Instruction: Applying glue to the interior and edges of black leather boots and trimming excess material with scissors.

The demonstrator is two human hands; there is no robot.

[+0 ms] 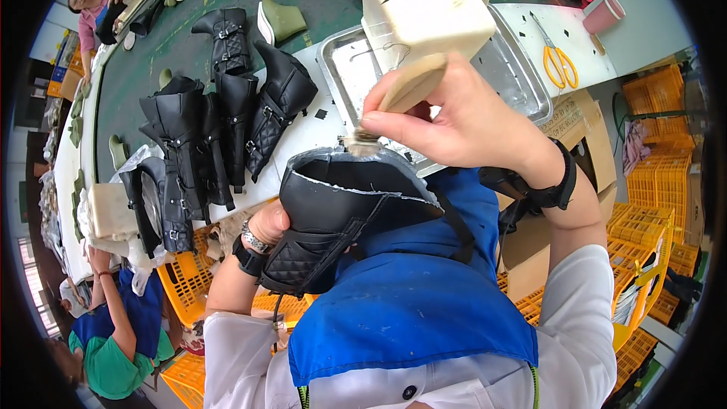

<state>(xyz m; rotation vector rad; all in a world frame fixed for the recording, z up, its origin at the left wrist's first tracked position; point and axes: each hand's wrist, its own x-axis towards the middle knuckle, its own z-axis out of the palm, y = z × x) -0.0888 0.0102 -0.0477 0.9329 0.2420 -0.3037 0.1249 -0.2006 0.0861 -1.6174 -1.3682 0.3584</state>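
Note:
A black quilted boot upper (333,212) sits upside down in front of my chest, its pale sole edge facing up. My left hand (266,223) is tucked against its left side and holds it. My right hand (447,117) grips the wooden handle of a brush (401,95), whose bristles touch the boot's sole edge at the top. Behind the brush stands a white plastic jug (420,4) in a metal tray (522,79).
Several black boots (219,113) lie on the white bench to the left. Yellow scissors (559,60) and a pink cup (603,14) lie at the right. Orange crates (651,151) stack around. A green conveyor (151,53) carries more boots. Another person (113,333) works at lower left.

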